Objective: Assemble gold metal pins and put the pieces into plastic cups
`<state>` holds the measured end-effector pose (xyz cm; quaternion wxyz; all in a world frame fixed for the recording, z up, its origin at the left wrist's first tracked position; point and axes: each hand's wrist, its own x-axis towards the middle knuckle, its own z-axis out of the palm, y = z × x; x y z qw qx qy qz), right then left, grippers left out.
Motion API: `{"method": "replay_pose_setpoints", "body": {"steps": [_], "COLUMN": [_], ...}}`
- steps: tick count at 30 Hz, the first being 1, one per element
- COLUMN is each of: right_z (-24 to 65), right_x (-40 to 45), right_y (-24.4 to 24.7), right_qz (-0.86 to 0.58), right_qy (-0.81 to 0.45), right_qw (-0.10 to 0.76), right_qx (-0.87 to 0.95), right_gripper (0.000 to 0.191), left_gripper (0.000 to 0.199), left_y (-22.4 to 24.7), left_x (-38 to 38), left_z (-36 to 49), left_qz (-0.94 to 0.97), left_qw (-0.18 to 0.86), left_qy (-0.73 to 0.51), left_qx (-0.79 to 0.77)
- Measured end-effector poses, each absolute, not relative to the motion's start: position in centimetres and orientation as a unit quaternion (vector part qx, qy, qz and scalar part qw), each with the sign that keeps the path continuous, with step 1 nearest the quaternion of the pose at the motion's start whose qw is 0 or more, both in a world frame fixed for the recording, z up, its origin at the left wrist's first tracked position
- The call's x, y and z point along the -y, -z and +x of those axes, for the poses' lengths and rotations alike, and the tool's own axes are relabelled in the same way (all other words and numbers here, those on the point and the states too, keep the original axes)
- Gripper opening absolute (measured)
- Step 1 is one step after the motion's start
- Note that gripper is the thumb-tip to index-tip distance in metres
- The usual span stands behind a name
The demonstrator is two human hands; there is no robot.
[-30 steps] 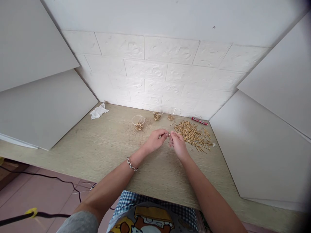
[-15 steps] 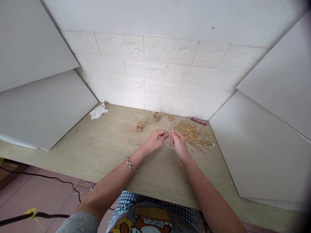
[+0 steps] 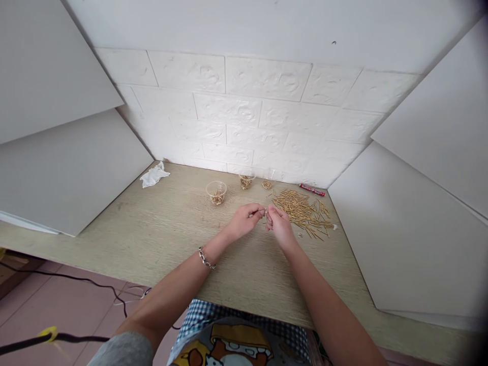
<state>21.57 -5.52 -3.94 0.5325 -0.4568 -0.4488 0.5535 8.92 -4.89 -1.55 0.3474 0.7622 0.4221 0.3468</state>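
Note:
My left hand [image 3: 246, 219] and my right hand [image 3: 279, 223] meet fingertip to fingertip above the table, both closed in a pinch. A tiny glint shows between them, but the fingers hide what they hold. Just right of and beyond my right hand lies a spread pile of thin gold-coloured metal rods [image 3: 301, 211]. A clear plastic cup [image 3: 216, 193] with small gold-coloured pieces stands beyond my left hand. Farther back are a second clear cup [image 3: 246, 181] with similar pieces and a third clear container [image 3: 267, 183] holding a few.
A red marker-like stick [image 3: 312, 190] lies by the back wall at the right. Crumpled white tissue [image 3: 154, 175] sits at the back left. Grey-white panels [image 3: 84, 168] flank the wooden table [image 3: 145, 239] on both sides. A black cable [image 3: 76, 277] runs over the floor at left.
Hardly anything differs. Both hands stay pinched together at the same spot, with only a very slight shift of the fingers.

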Motion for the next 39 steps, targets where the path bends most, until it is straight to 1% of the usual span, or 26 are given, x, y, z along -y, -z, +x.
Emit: {"method": "replay_pose_setpoints", "body": {"steps": [6, 15, 19, 24, 27, 32, 39], "right_z": [21.65, 21.58, 21.51, 21.29, 21.25, 21.41, 21.63], "right_x": [5.41, 5.39, 5.45, 5.61, 5.62, 5.53, 5.23], "right_y": [4.15, 4.14, 4.07, 3.87, 3.84, 4.02, 4.61], "right_qz": [-0.423, -0.421, -0.417, -0.398, -0.394, -0.401, -0.405], "right_qy": [-0.581, -0.585, -0.600, -0.620, -0.622, -0.602, -0.574], "right_qw": [0.530, 0.533, 0.533, 0.541, 0.542, 0.543, 0.540], "right_qx": [0.450, 0.443, 0.426, 0.406, 0.406, 0.426, 0.464], "right_gripper": [0.041, 0.042, 0.042, 0.041, 0.042, 0.043, 0.041], "left_gripper": [0.025, 0.023, 0.023, 0.025, 0.025, 0.025, 0.024], "left_y": [1.34, 1.32, 1.24, 1.66, 1.84, 1.33, 0.93], "left_x": [4.95, 4.98, 5.01, 4.82, 4.75, 4.96, 5.09], "left_z": [8.91, 8.93, 9.00, 9.22, 9.31, 9.20, 8.88], "left_qz": [0.755, 0.753, 0.739, 0.710, 0.698, 0.711, 0.757], "left_qw": [0.368, 0.369, 0.404, 0.487, 0.512, 0.486, 0.391], "left_qy": [-0.351, -0.357, -0.372, -0.376, -0.377, -0.379, -0.350], "left_qx": [-0.413, -0.412, -0.391, -0.342, -0.329, -0.339, -0.390]}}
